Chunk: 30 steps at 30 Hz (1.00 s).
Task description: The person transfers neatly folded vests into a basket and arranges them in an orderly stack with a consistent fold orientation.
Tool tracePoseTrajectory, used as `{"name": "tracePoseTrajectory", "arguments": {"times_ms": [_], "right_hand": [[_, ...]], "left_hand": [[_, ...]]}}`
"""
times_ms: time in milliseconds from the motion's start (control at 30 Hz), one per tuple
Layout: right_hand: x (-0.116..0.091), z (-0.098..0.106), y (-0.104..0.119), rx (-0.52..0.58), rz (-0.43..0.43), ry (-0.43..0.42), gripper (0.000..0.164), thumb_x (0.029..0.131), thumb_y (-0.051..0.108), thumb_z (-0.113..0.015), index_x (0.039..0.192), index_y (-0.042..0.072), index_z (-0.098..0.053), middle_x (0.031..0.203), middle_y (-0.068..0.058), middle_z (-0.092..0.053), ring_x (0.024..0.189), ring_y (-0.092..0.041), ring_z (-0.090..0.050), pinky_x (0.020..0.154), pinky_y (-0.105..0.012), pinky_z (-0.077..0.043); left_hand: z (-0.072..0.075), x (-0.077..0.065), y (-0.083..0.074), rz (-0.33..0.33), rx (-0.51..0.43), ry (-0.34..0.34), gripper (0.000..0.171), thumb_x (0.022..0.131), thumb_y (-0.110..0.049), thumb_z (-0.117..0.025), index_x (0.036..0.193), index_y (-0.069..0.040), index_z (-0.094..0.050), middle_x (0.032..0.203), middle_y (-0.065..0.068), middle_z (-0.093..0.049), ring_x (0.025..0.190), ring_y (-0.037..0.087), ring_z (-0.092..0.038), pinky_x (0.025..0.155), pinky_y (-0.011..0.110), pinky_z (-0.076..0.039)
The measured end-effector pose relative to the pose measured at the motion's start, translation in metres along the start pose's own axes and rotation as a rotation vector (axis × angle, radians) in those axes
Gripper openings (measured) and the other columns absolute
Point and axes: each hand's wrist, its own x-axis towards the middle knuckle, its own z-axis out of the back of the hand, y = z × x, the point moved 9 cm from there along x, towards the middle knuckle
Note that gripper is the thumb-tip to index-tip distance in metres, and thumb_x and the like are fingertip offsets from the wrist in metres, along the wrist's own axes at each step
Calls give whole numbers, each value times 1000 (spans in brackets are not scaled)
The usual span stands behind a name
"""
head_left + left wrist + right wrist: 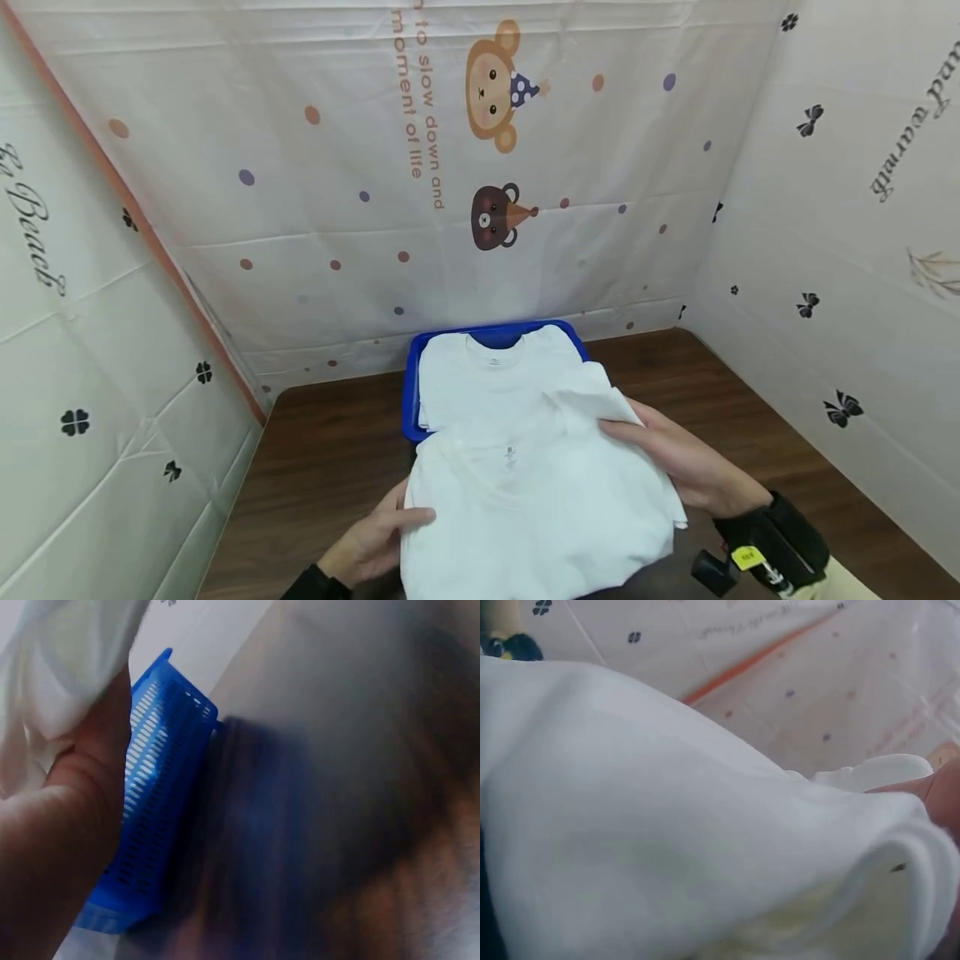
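Observation:
Both hands hold a white T-shirt (525,517) by its sides, in front of a blue basket (410,400). My left hand (382,533) pinches the left edge, its thumb lying on top of the cloth. On the other side my right hand (675,454) grips the shirt near its upper right, thumb above and the other fingers hidden beneath. Another white T-shirt (457,375) lies folded in the basket, neckline toward the back. In the right wrist view the held shirt (645,802) hangs in a loose fold and covers most of the hand.
The basket's slotted side (169,772) shows beside the left hand. Brown wood-grain tabletop (322,467) extends to both sides. Printed white sheets (360,167) hang behind the table and at its left and right. A black band with a small device (772,542) is on the right wrist.

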Motion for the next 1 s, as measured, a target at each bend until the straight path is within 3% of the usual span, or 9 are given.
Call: {"name": "tracePoseTrajectory", "arguments": {"times_ms": [100,233,333,600,833,1000], "right_hand": [[0,14,-14,39,-33,-24,69,111,25,-48,165,19,-5,143,-16,-49,123,-32,-62,97,-57,-53],[0,26,-30,94,-56,3,70,112,23,-44,165,21,1,142,-14,-53,123,-32,-63,98,-57,-52],[0,35,-36,72,-55,25,70,113,23,-42,165,22,4,141,-15,-54,122,-33,-63,97,-58,-52],[9,65,-42,-267,-35,-45,71,112,29,-44,166,18,1,140,-24,-46,113,-34,-62,87,-53,-56],[18,86,-27,-515,-15,-190,65,111,27,-47,163,7,-15,137,-24,-50,109,-32,-62,85,-46,-56],[23,92,-5,-656,17,-250,59,110,21,-49,159,0,-24,141,-27,-48,112,-32,-60,86,-45,-54]], "left_hand": [[0,2,-10,-8,96,-2,73,103,-2,-53,161,-10,-8,139,12,-58,126,28,-61,103,48,-51],[-1,5,-31,-38,231,-40,81,102,-4,-59,163,-14,-8,142,16,-56,125,31,-62,99,52,-53],[-4,7,-50,-64,337,-66,80,102,-5,-61,163,-14,-11,145,20,-51,125,32,-61,97,53,-54],[-14,21,-88,-72,584,-156,80,100,-17,-70,161,-18,-19,150,17,-42,125,29,-56,94,44,-56],[-25,35,-110,-106,766,-182,55,100,-21,-70,148,-11,-45,129,15,-58,111,27,-64,86,41,-60],[-32,46,-128,-162,858,-204,47,101,-19,-68,142,-7,-49,122,15,-61,104,25,-66,83,39,-60]]}}
